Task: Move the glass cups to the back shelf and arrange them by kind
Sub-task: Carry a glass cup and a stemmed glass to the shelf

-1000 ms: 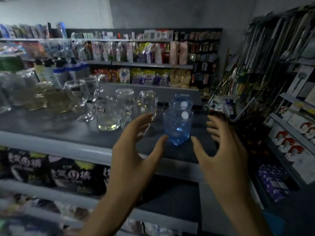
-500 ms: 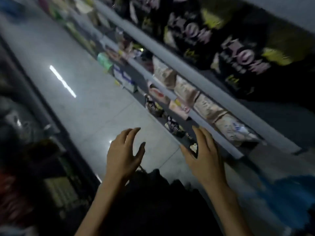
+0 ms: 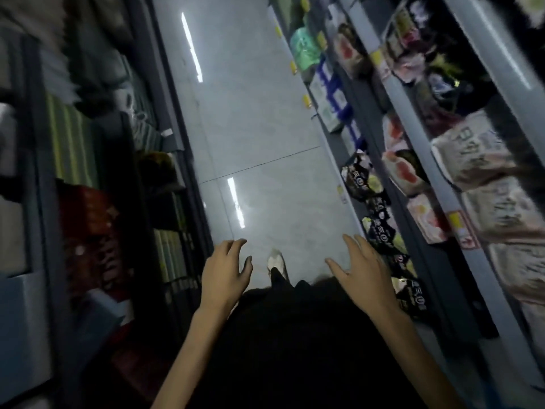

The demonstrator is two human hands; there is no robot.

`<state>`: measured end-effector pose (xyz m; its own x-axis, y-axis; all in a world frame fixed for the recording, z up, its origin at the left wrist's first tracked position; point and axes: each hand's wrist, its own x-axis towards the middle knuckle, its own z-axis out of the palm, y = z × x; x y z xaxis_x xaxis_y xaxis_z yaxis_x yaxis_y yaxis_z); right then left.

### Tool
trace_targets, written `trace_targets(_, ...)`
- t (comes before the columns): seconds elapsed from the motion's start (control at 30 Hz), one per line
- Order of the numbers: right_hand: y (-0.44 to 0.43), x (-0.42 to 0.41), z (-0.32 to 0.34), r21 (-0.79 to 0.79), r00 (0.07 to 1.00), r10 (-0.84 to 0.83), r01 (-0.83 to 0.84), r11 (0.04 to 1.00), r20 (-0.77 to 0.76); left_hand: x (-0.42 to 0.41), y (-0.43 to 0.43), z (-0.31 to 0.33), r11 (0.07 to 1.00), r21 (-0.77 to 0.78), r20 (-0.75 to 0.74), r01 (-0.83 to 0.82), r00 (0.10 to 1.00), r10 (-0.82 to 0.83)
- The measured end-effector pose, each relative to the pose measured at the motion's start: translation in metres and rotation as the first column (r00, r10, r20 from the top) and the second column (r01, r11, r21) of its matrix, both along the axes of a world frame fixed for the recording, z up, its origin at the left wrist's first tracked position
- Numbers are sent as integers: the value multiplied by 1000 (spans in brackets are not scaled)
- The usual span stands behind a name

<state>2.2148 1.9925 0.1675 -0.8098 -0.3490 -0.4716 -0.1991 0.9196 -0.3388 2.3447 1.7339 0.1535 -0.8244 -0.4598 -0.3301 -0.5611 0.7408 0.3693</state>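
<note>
Looking down past left hand and right hand at aisle floor: fingers loosely spread, holding nothing (pale shoe between them). Cannot tell whereabouts of glass cups.

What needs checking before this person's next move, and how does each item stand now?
1. Left hand free: ok; fingers relaxed, holding nothing.
2. Right hand free: ok; fingers spread, holding nothing.
3. Glass cups in view: not ok; none visible.
4. Back shelf located: cannot tell; only snack packets and blurred goods flank the floor.
5. Picture sharp enough to pick a target: not ok; the shelves are motion-blurred.
</note>
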Motion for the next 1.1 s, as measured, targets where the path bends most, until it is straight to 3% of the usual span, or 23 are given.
trace_targets(0.33,-100,-110,-20,79,983,182,-184,980,33,-79,-78,-19,997,-11,12,-77,997,77)
trace_targets(0.7,-258,-329,-18,-2,961,274,-274,962,20,-283,-211,5,983,-80,-9,-168,986,168)
trace_targets(1.1,-460,-504,-33,-10,903,430,-430,903,15,-446,-375,7,968,-91,-6,-233,972,234)
